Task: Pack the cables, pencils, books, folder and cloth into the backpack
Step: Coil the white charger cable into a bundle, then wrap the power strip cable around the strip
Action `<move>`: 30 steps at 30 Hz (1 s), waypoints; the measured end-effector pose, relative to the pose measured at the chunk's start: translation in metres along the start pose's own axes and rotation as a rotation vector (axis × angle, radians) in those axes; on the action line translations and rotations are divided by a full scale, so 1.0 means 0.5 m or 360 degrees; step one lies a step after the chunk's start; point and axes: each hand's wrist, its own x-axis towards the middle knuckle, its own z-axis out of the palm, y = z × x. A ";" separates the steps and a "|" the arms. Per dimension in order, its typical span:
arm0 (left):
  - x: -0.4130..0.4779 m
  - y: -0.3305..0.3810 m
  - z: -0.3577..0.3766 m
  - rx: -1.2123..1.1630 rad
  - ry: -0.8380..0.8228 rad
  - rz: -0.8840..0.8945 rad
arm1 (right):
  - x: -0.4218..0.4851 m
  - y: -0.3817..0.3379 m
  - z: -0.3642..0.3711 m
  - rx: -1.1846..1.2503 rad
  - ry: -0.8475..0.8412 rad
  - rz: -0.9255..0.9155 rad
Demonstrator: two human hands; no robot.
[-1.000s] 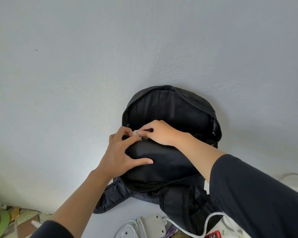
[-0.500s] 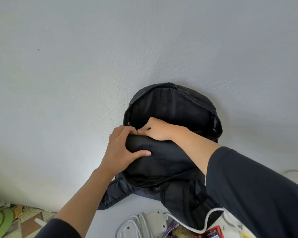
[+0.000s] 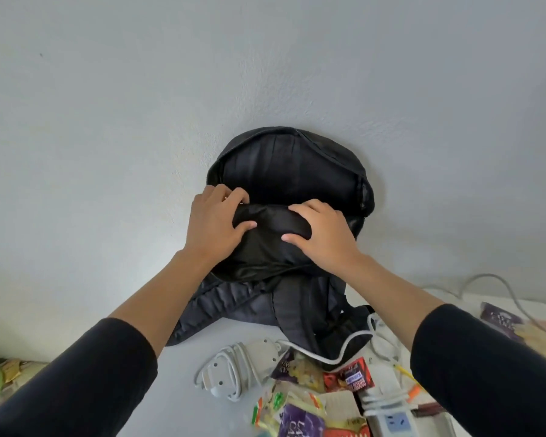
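In the head view, one black backpack (image 3: 292, 171) stands at the far edge of the white table (image 3: 177, 392), leaning against the wall (image 3: 123, 121), its main compartment gaping open at the top. Two hands are on it. The left hand (image 3: 215, 225) grips the left end of the front panel's upper rim, fingers curled over the edge and thumb on the outside. The right hand (image 3: 325, 236) grasps the same rim further right, fingers hooked over it and thumb pressed on the fabric. Near the bag's foot lies one coiled white cable (image 3: 230, 370); a second white cable (image 3: 341, 353) crosses a strap. At the near right lie one power strip (image 3: 394, 421), some orange and yellow pencils (image 3: 412, 384), too blurred to count, and a heap of coloured packets (image 3: 300, 408).
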 end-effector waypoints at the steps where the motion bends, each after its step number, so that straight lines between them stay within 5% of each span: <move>1: -0.013 0.006 -0.002 -0.0056 0.0008 0.0083 | -0.020 -0.001 0.000 0.0053 0.0099 -0.0025; 4: -0.064 0.034 -0.021 -0.0294 0.0035 0.0365 | -0.087 -0.027 -0.006 0.0212 0.0410 -0.0154; 7: -0.131 0.083 -0.054 -0.0431 0.0222 0.0357 | -0.158 -0.065 -0.020 0.0174 0.0586 -0.0378; 10: -0.212 0.116 -0.093 -0.0672 0.0206 0.0211 | -0.236 -0.095 -0.017 0.0321 0.0311 -0.0563; 14: -0.323 0.094 -0.084 -0.0852 -0.0348 -0.0140 | -0.306 -0.104 0.020 0.0136 0.0001 -0.0578; 18: -0.404 0.074 -0.026 -0.0006 -0.1282 -0.0220 | -0.340 -0.115 0.055 -0.0104 -0.0234 -0.0356; 23: -0.427 0.060 0.026 0.0322 -0.1087 -0.0036 | -0.386 -0.127 0.092 -0.0356 -0.0602 0.0042; 30: -0.402 0.056 -0.014 -0.0553 -0.1061 -0.0453 | -0.376 -0.120 0.092 -0.0180 -0.0533 0.0284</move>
